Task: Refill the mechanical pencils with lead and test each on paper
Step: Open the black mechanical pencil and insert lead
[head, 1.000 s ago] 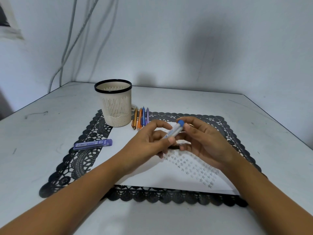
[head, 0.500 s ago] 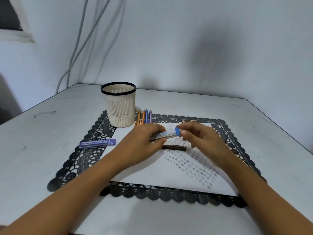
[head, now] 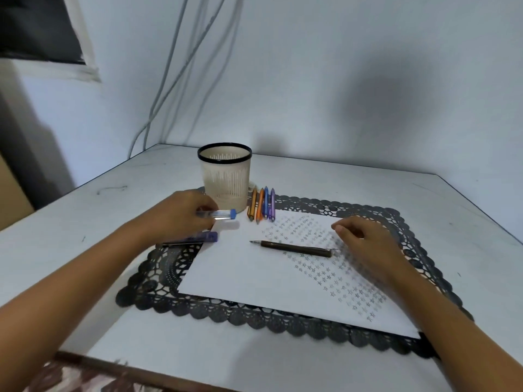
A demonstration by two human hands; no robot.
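Clear lead tube [head: 223, 215], blue-capped, is being pinched by the left hand [head: 178, 215] just above a purple lead case [head: 198, 237] at the left edge of the paper [head: 240, 278]. Over the sheet the right hand [head: 368, 236] is hovering loosely curled, grasping nothing, near the brown pencil [head: 295, 248] lying on the paper; contact with the sheet is unclear. Four coloured pencils [head: 261, 206] are lying beside the cup [head: 225, 176].
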